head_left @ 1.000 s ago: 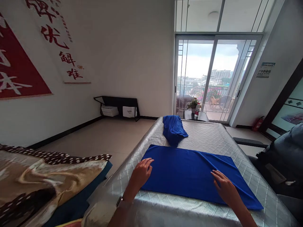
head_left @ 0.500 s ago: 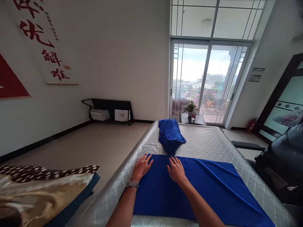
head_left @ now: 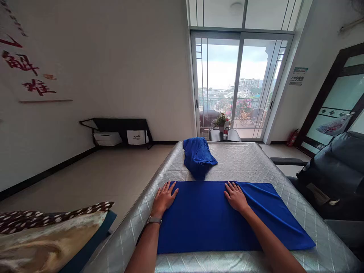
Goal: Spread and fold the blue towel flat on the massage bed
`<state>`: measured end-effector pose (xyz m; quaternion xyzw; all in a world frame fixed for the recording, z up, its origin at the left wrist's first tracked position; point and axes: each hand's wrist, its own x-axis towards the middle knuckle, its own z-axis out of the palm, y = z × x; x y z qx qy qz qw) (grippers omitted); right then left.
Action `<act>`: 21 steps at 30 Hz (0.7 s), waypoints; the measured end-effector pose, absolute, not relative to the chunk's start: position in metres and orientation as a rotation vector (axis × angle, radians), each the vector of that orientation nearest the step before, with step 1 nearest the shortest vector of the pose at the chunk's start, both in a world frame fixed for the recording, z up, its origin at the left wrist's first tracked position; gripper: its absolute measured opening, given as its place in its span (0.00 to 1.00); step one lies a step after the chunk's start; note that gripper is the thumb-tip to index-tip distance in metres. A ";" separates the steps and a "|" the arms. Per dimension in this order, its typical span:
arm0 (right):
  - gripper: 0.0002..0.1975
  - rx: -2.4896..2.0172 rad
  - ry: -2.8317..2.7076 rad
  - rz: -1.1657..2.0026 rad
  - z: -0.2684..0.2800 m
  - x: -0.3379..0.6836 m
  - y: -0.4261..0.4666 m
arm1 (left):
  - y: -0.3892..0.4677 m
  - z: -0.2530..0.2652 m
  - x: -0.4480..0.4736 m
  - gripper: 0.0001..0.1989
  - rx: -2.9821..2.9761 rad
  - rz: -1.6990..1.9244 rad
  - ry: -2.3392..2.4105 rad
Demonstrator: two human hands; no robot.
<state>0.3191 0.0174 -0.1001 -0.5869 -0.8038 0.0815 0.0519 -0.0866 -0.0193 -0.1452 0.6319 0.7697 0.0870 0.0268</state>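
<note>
A blue cloth [head_left: 204,220] lies spread out on a table with a silver quilted cover [head_left: 236,159]. My left hand [head_left: 164,198] rests flat with fingers apart on the cloth's far left corner, a watch band at the wrist. Farther right, my right hand [head_left: 236,196] lies flat near the far edge, fingers stretched out. Between the hands the cloth is smooth; right of my right hand it shows slanting folds. A second blue cloth [head_left: 198,156] sits crumpled just beyond the far edge of the spread one.
At left is a patterned cushion-like fabric item [head_left: 57,235]. A dark padded chair [head_left: 335,170] stands to the right. Beyond the covered table, a small black table [head_left: 234,136] holds a potted plant [head_left: 220,120] and a bottle [head_left: 226,128]. A low black rack [head_left: 121,125] stands by the wall.
My right hand has slid to the right along the cloth, and the folds now lie only to its right. My left hand stays at the left corner. The view has shifted somewhat.
</note>
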 end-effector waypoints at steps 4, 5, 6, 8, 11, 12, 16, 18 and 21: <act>0.32 -1.964 -2.357 0.172 -0.097 0.400 0.025 | -0.020 -0.144 -0.087 0.32 1.929 0.243 2.388; 0.32 -2.006 -2.333 0.157 -0.097 0.419 0.027 | -0.020 -0.144 -0.087 0.32 1.922 0.235 2.390; 0.32 -2.044 -2.310 0.142 -0.098 0.437 0.029 | -0.020 -0.145 -0.088 0.32 1.917 0.228 2.393; 0.32 -2.107 -2.265 0.113 -0.099 0.465 0.033 | -0.020 -0.146 -0.089 0.31 1.912 0.217 2.401; 0.33 -2.164 -2.210 0.078 -0.105 0.489 0.038 | -0.021 -0.145 -0.089 0.31 1.908 0.206 2.421; 0.33 -2.172 -2.197 0.072 -0.107 0.492 0.039 | -0.022 -0.144 -0.088 0.31 1.908 0.206 2.432; 0.33 -2.175 -2.163 0.056 -0.111 0.493 0.040 | -0.027 -0.130 -0.078 0.31 1.931 0.242 2.499; 0.33 -2.164 -2.150 0.051 -0.106 0.491 0.038 | -0.029 -0.119 -0.064 0.30 1.971 0.288 2.514; 0.33 -2.111 -2.163 0.054 -0.095 0.480 0.032 | -0.027 -0.104 -0.024 0.27 2.123 0.366 2.402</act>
